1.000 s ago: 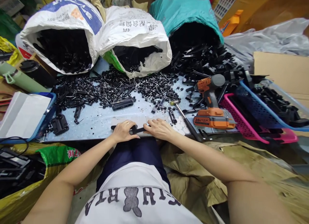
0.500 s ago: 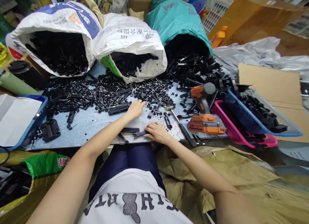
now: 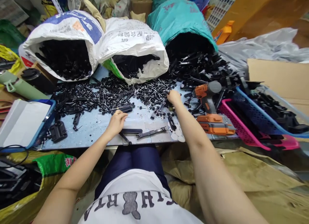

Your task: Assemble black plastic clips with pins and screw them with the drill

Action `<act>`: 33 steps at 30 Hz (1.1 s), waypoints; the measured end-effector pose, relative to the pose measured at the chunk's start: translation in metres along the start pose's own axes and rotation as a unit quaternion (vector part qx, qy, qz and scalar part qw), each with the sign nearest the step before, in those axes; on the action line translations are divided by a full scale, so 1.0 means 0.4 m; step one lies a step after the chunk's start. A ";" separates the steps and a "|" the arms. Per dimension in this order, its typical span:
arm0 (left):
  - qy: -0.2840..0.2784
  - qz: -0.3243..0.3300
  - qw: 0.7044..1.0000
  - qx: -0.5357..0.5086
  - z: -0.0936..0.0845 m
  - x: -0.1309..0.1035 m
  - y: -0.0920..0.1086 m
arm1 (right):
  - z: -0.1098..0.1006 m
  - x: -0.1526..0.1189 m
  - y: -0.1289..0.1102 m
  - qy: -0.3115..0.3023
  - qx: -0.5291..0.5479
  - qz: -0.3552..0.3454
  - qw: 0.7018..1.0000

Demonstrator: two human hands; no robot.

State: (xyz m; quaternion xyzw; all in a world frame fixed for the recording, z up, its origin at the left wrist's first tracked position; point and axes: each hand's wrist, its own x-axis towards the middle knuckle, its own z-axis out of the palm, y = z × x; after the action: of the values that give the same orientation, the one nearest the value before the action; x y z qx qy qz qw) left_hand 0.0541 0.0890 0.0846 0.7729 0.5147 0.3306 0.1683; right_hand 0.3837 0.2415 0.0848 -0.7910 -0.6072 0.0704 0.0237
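My left hand point(image 3: 117, 121) hovers over the near part of the blue work surface, thumb and fingers pinched together; whatever is between the fingertips is too small to make out. Beside it lie stacked black bars point(image 3: 123, 108). My right hand point(image 3: 174, 97) reaches to the right end of a heap of black-headed screws point(image 3: 154, 88), its fingers curled in and their tips mostly hidden. Between my forearms, a grey open-ended wrench point(image 3: 152, 132) rests near the front edge, next to a flat black bar point(image 3: 131, 131). Small black clips point(image 3: 172, 121) lie close to my right wrist.
An orange cordless drill point(image 3: 210, 117) stands right of my right forearm. Pink point(image 3: 241, 130) and blue point(image 3: 272, 129) baskets are farther right. Two white sacks point(image 3: 137, 34) and a teal sack point(image 3: 181, 21) spill black parts at the back. A blue tray point(image 3: 51, 108) sits left.
My right hand has left the wrench and moved up and forward to the screw heap, uncovering the wrench. My left hand has drawn back from the heap, down and left.
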 end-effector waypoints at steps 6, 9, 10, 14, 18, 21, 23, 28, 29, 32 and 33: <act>-0.046 -0.039 0.997 0.051 -0.083 -0.130 -0.054 | 0.005 -0.122 -0.048 0.068 0.085 -0.153 0.982; -0.082 -0.034 0.992 0.085 -0.076 -0.145 -0.057 | -0.008 -0.234 -0.075 0.044 0.160 -0.278 0.946; -0.082 -0.035 0.992 0.092 -0.075 -0.146 -0.055 | -0.013 -0.270 -0.084 0.033 0.175 -0.306 0.935; -0.078 -0.026 0.993 0.088 -0.077 -0.147 -0.041 | -0.020 -0.381 -0.110 -0.034 0.217 -0.342 0.914; -0.140 -0.010 0.983 0.115 -0.080 -0.143 -0.026 | -0.012 -0.438 -0.126 -0.129 0.228 -0.375 0.889; -0.174 -0.005 0.976 0.132 -0.075 -0.132 -0.023 | -0.015 -0.467 -0.146 -0.138 0.150 -0.416 0.886; -0.146 -0.018 0.980 0.133 -0.063 -0.129 -0.027 | -0.022 -0.485 -0.166 -0.122 0.065 -0.434 0.890; -0.059 0.023 0.987 0.148 -0.022 -0.158 -0.049 | -0.016 -0.515 -0.205 -0.130 -0.084 -0.481 0.863; -0.055 0.039 0.986 0.155 -0.017 -0.169 -0.053 | -0.005 -0.517 -0.203 -0.128 -0.088 -0.481 0.863; -0.028 0.044 0.983 0.174 -0.008 -0.198 -0.060 | 0.044 -0.518 -0.170 -0.088 -0.033 -0.478 0.873; -0.020 0.044 0.983 0.177 -0.003 -0.204 -0.058 | 0.064 -0.517 -0.153 -0.068 0.005 -0.487 0.871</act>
State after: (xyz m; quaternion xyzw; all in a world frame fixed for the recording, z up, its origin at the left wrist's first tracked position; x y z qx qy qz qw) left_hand 0.0169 0.0243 0.0439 0.8190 0.5268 0.2258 0.0249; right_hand 0.2693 0.0569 0.0841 -0.3879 -0.9153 0.1067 0.0179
